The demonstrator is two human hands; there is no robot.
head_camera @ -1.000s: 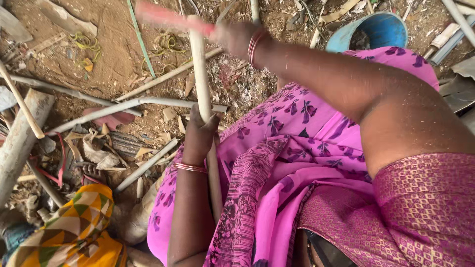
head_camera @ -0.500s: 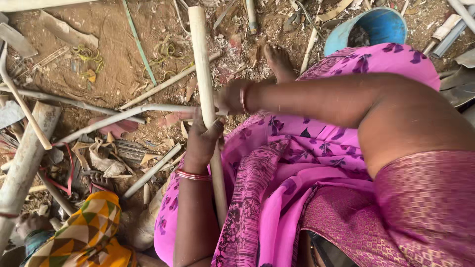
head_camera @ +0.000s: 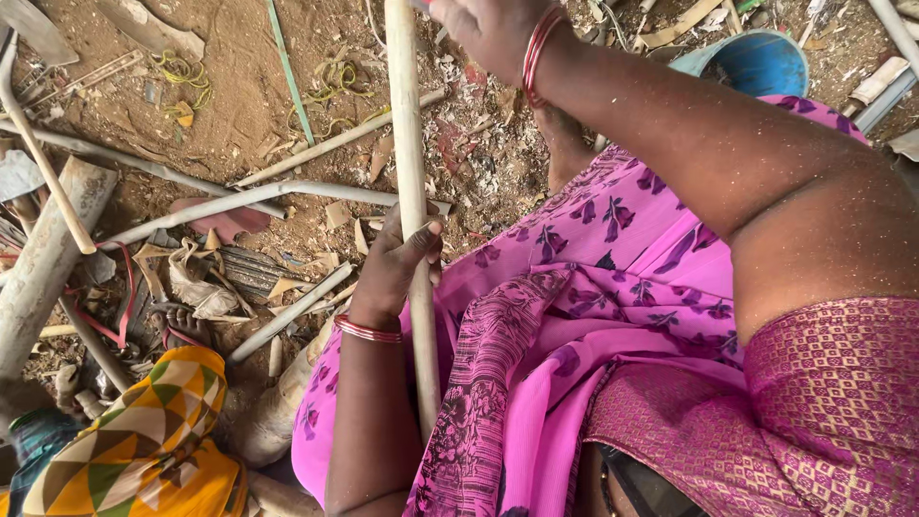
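Observation:
A long pale peeled stick point(head_camera: 407, 144) runs from the top of the view down across my lap. My left hand point(head_camera: 394, 268) is wrapped around it at mid-length, a red bangle on the wrist. My right hand point(head_camera: 488, 29) is raised at the top edge, just right of the stick, fingers curled; what it grips is cut off by the frame. Red bangles circle that wrist too. My pink patterned sari point(head_camera: 593, 316) covers my knees under the stick.
Bare earth strewn with wood shavings, bark strips and several grey sticks point(head_camera: 239, 201). A blue bucket point(head_camera: 756, 62) stands at upper right. A thick log point(head_camera: 43, 258) lies at left. Another person's yellow patterned cloth point(head_camera: 144, 440) and foot point(head_camera: 182, 321) are at lower left.
My right hand has swung from low beside the stick near my left hand up to the top edge. The left hand keeps its hold on the stick.

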